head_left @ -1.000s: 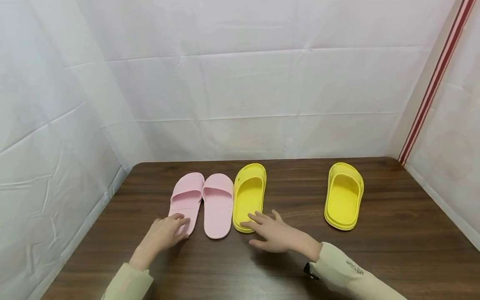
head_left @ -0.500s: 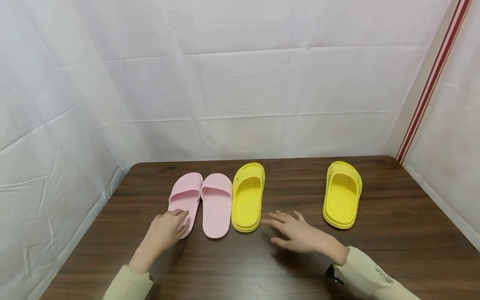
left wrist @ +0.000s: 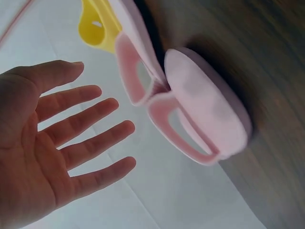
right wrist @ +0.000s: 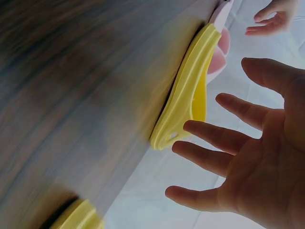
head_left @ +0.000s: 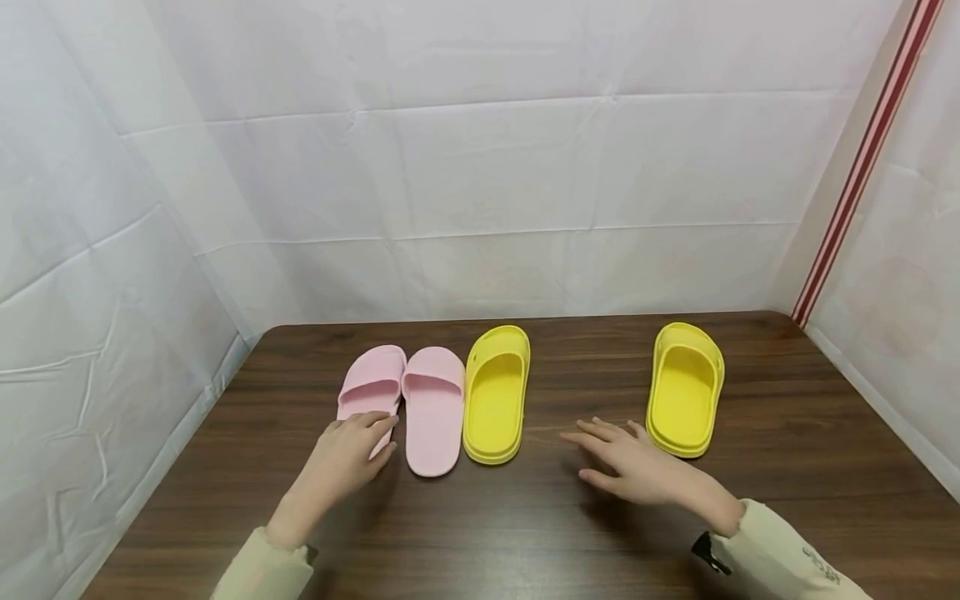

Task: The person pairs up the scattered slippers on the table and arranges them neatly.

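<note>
Two pink slippers lie side by side on the left of the table. My left hand (head_left: 341,458) hovers over the heel of the outer pink slipper (head_left: 372,383), hiding part of it; its fingers are spread and hold nothing in the left wrist view. The inner pink slipper (head_left: 435,425) sits against a yellow clog (head_left: 495,408). Farther right stands a second yellow clog (head_left: 684,400). My right hand (head_left: 637,467) is above the table between the two clogs, nearer the right one, with fingers spread and nothing in them.
The dark wooden table (head_left: 480,533) has its far edge close to a white cloth backdrop (head_left: 487,167). More white cloth (head_left: 97,333) hangs along the left side. A red-striped band (head_left: 862,183) runs down the backdrop's right corner.
My right hand has moved right, from over the left yellow clog toward the right one. My left hand has shifted slightly right over the outer pink slipper. All the footwear stays in place.
</note>
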Demonstrator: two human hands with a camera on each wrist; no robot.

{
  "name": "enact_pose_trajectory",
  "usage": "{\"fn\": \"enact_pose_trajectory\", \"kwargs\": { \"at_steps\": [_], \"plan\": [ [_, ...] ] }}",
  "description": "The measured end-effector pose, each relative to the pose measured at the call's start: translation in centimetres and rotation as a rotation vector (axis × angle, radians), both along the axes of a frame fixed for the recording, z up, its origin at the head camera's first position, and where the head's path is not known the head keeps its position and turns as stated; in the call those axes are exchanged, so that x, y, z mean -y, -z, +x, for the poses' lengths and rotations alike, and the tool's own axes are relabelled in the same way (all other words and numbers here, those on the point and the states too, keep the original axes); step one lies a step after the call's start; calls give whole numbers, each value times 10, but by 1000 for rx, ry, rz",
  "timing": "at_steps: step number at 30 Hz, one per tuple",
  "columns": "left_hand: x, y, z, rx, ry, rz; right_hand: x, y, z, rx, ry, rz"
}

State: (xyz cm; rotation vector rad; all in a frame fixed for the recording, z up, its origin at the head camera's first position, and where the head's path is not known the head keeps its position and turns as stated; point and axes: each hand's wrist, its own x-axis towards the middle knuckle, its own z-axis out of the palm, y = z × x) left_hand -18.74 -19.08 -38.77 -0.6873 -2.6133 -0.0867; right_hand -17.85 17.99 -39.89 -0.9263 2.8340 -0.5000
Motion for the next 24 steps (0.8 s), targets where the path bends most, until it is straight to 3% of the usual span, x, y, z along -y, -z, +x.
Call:
{"fn": "enact_pose_trajectory", "kwargs": {
  "at_steps": [8,15,24],
  "plan": [
    [-26,-4,2,31,91,-23,-17,3,2,-18,46,13],
    [-50,-1,4,17,175,-98,-29,7,2,3,72,27],
    [-74,1,1,-15,284,-169,-46,16,-1,-75,121,36]
  ]
}}
